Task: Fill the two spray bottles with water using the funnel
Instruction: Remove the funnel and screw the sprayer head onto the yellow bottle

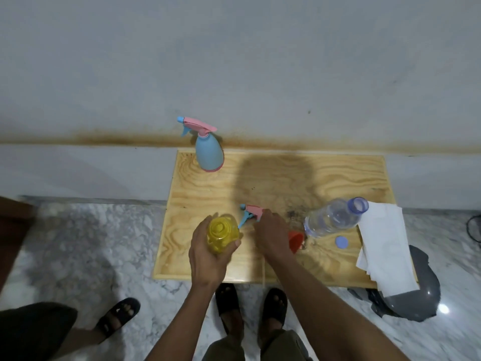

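My left hand [208, 259] grips a yellow spray bottle [221, 233] with its neck open, held above the front of the wooden table [338, 175]. My right hand [272, 234] holds the pink and blue spray head [251, 213] just right of that bottle. A red funnel [296, 240] lies on the table beside my right wrist. A blue spray bottle [209, 152] with its pink head on stands at the table's back left. A clear water bottle [335, 217], uncapped, stands at the right with its blue cap [341, 242] lying in front of it.
White paper towels [382, 243] hang over the table's right edge above a grey object [416, 295] on the marble floor. Another person's sandalled foot [118, 315] stands at the lower left. A wall runs right behind the table.
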Demonstrator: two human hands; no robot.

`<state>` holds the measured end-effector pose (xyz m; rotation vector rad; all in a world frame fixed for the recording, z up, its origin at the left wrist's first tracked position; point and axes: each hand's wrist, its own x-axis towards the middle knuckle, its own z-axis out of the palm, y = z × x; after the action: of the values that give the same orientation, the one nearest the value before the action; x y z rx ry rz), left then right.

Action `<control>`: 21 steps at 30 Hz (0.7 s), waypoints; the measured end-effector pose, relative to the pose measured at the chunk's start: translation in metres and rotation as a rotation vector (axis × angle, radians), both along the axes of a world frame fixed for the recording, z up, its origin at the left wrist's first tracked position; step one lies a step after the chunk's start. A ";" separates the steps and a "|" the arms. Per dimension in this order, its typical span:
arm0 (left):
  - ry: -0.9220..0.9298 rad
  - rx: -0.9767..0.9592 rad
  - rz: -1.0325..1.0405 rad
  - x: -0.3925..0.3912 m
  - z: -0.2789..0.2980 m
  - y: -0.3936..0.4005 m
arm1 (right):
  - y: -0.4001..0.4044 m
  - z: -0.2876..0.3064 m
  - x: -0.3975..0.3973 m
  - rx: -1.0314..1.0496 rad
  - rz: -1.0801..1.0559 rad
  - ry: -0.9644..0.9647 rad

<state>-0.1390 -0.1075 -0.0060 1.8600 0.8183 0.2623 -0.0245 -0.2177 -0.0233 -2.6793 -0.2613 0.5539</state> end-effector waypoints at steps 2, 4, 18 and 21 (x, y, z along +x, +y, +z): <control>-0.010 -0.002 -0.020 -0.001 -0.008 0.007 | 0.007 0.001 0.008 -0.064 -0.031 0.057; -0.014 -0.009 -0.052 -0.002 -0.012 0.011 | 0.012 -0.004 0.012 -0.088 -0.061 0.066; -0.004 -0.053 -0.100 0.002 0.000 0.028 | 0.024 0.062 0.025 0.531 -0.553 -0.103; -0.042 -0.071 -0.082 0.001 0.015 0.027 | 0.012 0.099 0.024 0.752 -0.707 -0.126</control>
<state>-0.1383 -0.0806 0.0091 1.8105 0.7121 0.2172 -0.0005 -0.2055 0.0756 -1.8819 0.3730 0.0340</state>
